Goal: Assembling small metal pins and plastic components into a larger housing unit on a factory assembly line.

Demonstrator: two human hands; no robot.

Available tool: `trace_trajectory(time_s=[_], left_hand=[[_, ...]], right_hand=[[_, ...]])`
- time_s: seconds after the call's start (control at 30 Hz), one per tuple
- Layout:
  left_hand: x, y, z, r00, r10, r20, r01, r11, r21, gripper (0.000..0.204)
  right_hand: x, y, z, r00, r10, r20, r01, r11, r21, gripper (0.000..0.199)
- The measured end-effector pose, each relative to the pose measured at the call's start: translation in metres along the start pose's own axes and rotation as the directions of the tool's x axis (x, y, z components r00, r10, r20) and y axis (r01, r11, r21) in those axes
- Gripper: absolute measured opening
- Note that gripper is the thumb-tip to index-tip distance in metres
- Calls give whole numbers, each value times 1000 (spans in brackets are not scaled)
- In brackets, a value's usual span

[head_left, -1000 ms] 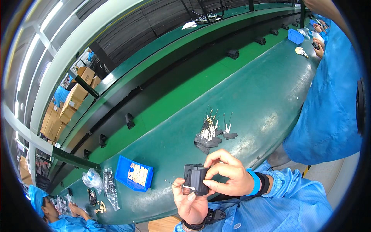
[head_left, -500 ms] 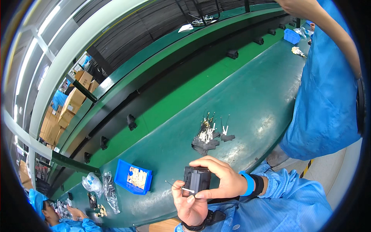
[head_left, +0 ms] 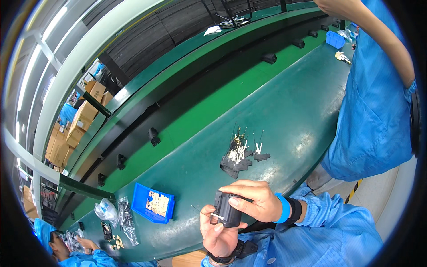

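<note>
Gripping black housing, right hand, left hand under

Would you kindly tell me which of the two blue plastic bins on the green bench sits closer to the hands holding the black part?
The blue plastic bin of pale small parts, just left of the hands; the other blue bin lies far up the green bench.

The black housing now sits lower in the frame than a second ago, close to the bottom centre, with both hands drawn down with it. The right hand now lies over the top of the housing instead of beside it. The left hand now pinches a thin metal pin at the housing's left face. At the right edge, a co-worker's blue sleeve fills more of the frame.
</note>
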State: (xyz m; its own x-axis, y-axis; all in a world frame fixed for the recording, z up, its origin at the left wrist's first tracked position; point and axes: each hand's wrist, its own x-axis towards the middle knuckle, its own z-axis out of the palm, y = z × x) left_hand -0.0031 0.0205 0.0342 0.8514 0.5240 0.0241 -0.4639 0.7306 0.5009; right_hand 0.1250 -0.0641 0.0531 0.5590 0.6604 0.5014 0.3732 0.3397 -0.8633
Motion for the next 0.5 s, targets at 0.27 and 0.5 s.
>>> trace_trajectory(time_s=[0.27,0.5], left_hand=[[1,-13,12,973,182,-139,-112,909,402,58],[5,-16,3,955,278,-103,-214,889,405,55]], right_hand=[[1,-1,-1,999,33,5,-33,999,-33,32],[6,-4,-2,998,-47,43,52,993,-108,32]])
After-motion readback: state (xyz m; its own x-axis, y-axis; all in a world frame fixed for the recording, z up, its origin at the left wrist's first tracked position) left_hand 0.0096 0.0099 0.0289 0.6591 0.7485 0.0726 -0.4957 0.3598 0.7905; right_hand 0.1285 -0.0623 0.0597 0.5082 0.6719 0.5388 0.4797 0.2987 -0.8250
